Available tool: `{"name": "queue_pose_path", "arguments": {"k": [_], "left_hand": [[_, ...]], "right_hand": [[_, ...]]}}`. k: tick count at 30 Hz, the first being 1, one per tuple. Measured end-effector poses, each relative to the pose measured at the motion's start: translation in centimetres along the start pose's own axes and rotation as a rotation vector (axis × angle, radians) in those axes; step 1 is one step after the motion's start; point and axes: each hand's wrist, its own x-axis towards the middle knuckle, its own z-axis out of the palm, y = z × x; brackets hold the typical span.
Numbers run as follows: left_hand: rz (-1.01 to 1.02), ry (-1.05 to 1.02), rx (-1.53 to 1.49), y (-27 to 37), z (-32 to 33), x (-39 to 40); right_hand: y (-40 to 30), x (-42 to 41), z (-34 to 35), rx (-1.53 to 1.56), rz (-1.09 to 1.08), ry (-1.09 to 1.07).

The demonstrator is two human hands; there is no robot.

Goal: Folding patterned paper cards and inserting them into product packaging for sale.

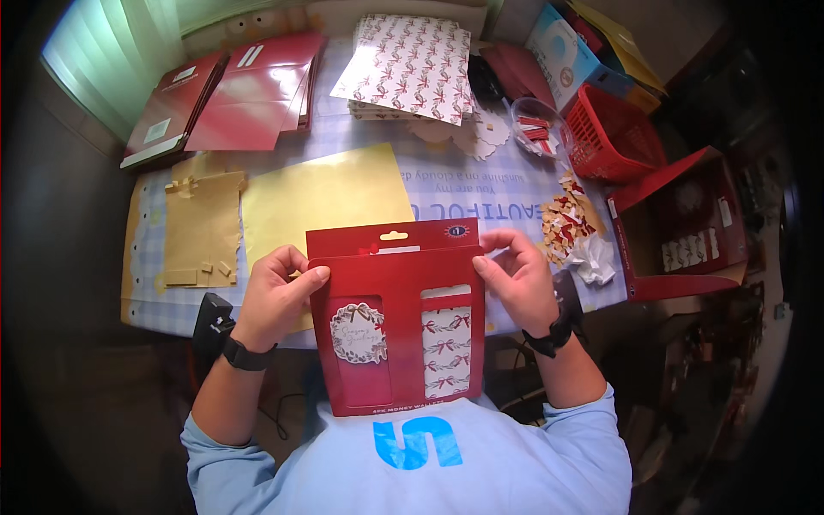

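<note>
A red cardboard pack of money wallets [402, 335] is held upright close to my chest. Its two cut-out windows show a greeting wreath tag [358, 335] on the left and bow-patterned paper [446, 351] on the right. My left hand [283, 290] grips the upper left edge, thumb on the front. At the upper right corner, the thumb and fingers of my right hand [518, 277] pinch the edge. Behind the front panel rises a red back flap [341, 239] with a hanging slot. What lies behind the pack is hidden.
A yellow sheet [328, 193] and a tan board with small pads [203, 232] lie leftward. Red folders [251, 96] and patterned sheets [409, 64] are stacked behind. On the right are a plastic tub [537, 129], red basket [611, 135], scraps [566, 215], crumpled tissue [591, 259] and open red box [682, 225].
</note>
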Motion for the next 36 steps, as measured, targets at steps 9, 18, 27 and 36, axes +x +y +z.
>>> {"name": "queue_pose_path", "arguments": {"k": [9, 18, 27, 36], "left_hand": [[0.01, 0.029, 0.042, 0.5, 0.4, 0.0], [0.008, 0.016, 0.04, 0.3, 0.1, -0.1], [-0.017, -0.03, 0.016, 0.6, -0.2, 0.3], [0.053, 0.082, 0.329, 3.0, -0.4, 1.5]], "right_hand": [[-3.1, -1.5, 0.3, -0.715, -0.825, -0.272], [-2.2, -0.8, 0.3, -0.76, -0.775, -0.369], [-2.4, -0.4, -0.2, -0.618, -0.692, -0.359], [-2.9, 3.3, -1.7, -0.458, -0.587, -0.219]]}}
